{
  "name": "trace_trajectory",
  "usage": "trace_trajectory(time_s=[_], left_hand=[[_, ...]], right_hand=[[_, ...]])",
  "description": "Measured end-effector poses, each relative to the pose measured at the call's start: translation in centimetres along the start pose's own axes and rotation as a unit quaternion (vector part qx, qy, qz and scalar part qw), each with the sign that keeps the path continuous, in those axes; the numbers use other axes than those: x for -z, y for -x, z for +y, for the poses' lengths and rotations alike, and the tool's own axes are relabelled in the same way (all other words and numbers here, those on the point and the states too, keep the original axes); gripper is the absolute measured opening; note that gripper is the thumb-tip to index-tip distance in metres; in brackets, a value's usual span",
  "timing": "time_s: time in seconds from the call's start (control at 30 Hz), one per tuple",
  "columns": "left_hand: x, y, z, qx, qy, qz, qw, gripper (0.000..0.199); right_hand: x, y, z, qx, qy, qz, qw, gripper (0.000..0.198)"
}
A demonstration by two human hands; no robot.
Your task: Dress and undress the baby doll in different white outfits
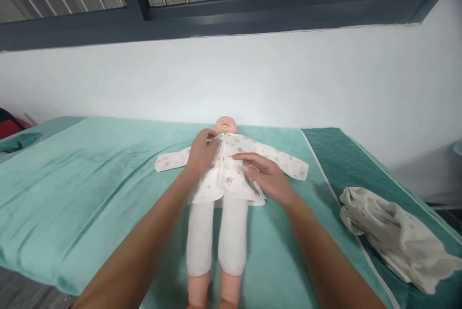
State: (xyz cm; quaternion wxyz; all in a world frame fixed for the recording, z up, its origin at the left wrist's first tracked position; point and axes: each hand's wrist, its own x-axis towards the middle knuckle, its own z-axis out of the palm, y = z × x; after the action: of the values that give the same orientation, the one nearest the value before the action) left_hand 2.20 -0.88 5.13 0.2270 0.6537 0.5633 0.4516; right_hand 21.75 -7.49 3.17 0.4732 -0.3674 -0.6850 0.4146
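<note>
A baby doll (225, 124) lies on its back, head toward the wall. It wears a white baby shirt (236, 179) with small printed figures, its sleeves spread out to both sides. White trousers (233, 237) cover the legs down to the shins. At the collar, my left hand (204, 154) has its fingers bent and closed on the shirt's front edge; the fingertips are partly hidden. My right hand (265, 174) rests over the other side of the shirt front, fingers stretched out and thumb apart, holding nothing.
A green sheet (90, 179) covers the bed, with a darker green band at the right. Crumpled white printed cloth (393, 232) lies there. Behind the bed stands a white wall (180, 83) below a dark-framed window (224, 15) with bars. Something red and black (10, 123) sits far left.
</note>
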Motion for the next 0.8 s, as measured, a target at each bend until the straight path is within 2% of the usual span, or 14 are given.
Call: trace_trajectory(time_s=[0.17,0.23,0.33,0.43,0.5,0.57,0.67,0.73,0.8], left_hand=[[2.1,5.9,-3.4,0.055,0.034,0.067,0.996,0.023],[2.9,8.2,-4.9,0.086,0.042,0.066,0.993,0.025],[4.1,11.1,-6.4,0.11,0.066,-0.009,0.992,0.031],[5.0,13.3,-7.0,0.069,0.035,-0.049,0.996,0.041],[5.3,14.1,-7.1,0.038,-0.012,-0.06,0.997,0.043],[5.3,14.4,-7.0,0.011,-0.058,-0.073,0.996,0.034],[4.9,14.2,-6.9,-0.022,-0.142,-0.082,0.986,0.022],[4.7,13.9,-6.9,-0.037,-0.179,-0.08,0.98,0.025],[4.6,13.8,-6.9,-0.046,-0.167,-0.071,0.982,0.028]], right_hand=[[-2.1,1.9,0.9,0.103,0.124,-0.019,0.987,0.047],[-2.9,3.8,1.6,0.088,0.148,-0.001,0.985,0.059],[-3.5,7.2,2.7,0.028,0.163,0.079,0.983,0.065],[-3.8,9.5,3.7,-0.007,0.209,0.179,0.961,0.053],[-4.0,9.8,4.1,-0.023,0.248,0.226,0.942,0.042],[-4.3,9.4,4.2,-0.054,0.279,0.239,0.928,0.032],[-4.7,8.4,4.0,-0.105,0.298,0.223,0.922,0.022],[-4.8,8.1,3.6,-0.11,0.278,0.228,0.927,0.017],[-4.8,8.3,3.3,-0.106,0.243,0.249,0.931,0.017]])
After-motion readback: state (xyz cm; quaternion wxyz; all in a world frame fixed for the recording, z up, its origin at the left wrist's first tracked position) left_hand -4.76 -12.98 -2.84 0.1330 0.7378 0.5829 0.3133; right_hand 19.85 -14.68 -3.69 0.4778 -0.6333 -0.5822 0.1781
